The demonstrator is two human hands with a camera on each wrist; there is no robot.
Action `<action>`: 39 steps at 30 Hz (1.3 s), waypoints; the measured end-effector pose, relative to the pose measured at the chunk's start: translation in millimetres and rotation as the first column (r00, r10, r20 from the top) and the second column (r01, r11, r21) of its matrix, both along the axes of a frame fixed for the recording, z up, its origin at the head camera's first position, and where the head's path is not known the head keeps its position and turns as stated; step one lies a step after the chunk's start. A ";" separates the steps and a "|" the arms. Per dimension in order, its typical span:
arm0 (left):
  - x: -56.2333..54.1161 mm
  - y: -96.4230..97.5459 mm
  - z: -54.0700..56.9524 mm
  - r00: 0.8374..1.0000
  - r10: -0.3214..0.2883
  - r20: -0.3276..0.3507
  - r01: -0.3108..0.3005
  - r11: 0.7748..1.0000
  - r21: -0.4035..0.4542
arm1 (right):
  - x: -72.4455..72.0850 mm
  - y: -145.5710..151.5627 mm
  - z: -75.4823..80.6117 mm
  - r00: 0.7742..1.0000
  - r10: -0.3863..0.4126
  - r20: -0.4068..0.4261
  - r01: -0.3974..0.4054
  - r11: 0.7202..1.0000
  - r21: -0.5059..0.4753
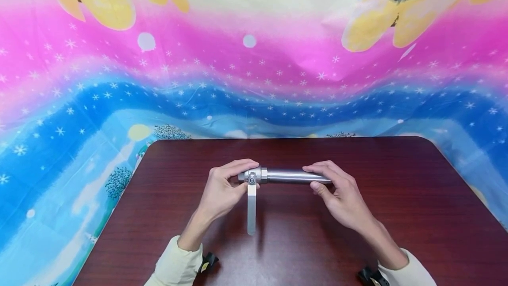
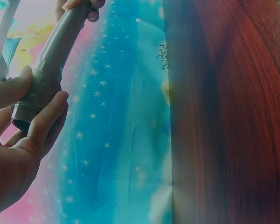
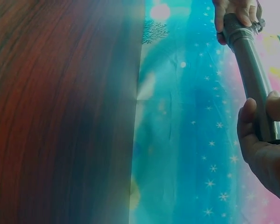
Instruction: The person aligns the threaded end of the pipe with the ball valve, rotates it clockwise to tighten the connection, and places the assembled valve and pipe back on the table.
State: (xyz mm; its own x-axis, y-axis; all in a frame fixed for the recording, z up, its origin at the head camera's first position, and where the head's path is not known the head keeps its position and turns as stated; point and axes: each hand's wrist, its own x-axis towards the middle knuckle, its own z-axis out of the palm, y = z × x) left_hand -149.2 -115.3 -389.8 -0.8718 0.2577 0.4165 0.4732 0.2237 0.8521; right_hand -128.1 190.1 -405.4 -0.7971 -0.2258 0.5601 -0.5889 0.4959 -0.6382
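Note:
A metal valve with a long steel pipe is held level above the dark wooden table. My left hand grips its thick hexagonal valve end, from which a flat lever handle hangs down toward me. My right hand grips the plain pipe end between fingers and thumb. In the left wrist view the pipe runs up to the right hand's fingertips. The right wrist view shows the left hand at the far end.
A bright cloth with pink and blue bands and white stars hangs behind and around the table. Pale sleeves and black wrist mounts sit at the near table edge.

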 end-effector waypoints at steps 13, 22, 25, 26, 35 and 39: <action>-3.1 -1.5 -0.9 1.000 -0.006 0.018 0.006 1.000 0.005 | -4.2 3.4 -1.3 1.000 -0.009 -0.027 0.009 1.000 0.006; -4.5 -4.4 0.9 1.000 -0.005 0.017 0.005 1.000 -0.024 | -4.4 2.7 -0.4 1.000 0.015 0.012 -0.015 1.000 -0.009; -4.7 -5.0 1.7 1.000 -0.005 0.027 0.006 0.999 -0.038 | -5.0 2.3 -0.7 1.000 0.022 0.021 -0.022 1.000 -0.002; -4.6 -5.2 2.1 0.999 -0.002 0.032 0.004 0.999 -0.047 | -5.4 2.2 -0.9 0.999 0.022 0.026 -0.022 1.000 0.001; -8.8 -7.2 -2.8 0.995 0.017 0.099 -0.005 0.993 -0.119 | -10.6 4.7 -7.3 0.996 0.021 0.084 -0.027 0.997 0.067; -14.4 -8.4 -7.6 0.995 0.032 0.091 -0.014 0.982 -0.188 | -16.1 8.1 -10.4 0.993 0.036 0.113 -0.047 0.995 0.094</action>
State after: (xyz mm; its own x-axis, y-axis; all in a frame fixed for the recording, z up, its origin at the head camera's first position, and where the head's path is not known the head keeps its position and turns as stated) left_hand -163.7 -123.7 -397.4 -0.9111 0.3028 0.2797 0.3867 0.3927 0.8344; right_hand -144.2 198.2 -415.8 -0.8421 -0.3082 0.4426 -0.5381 0.5347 -0.6516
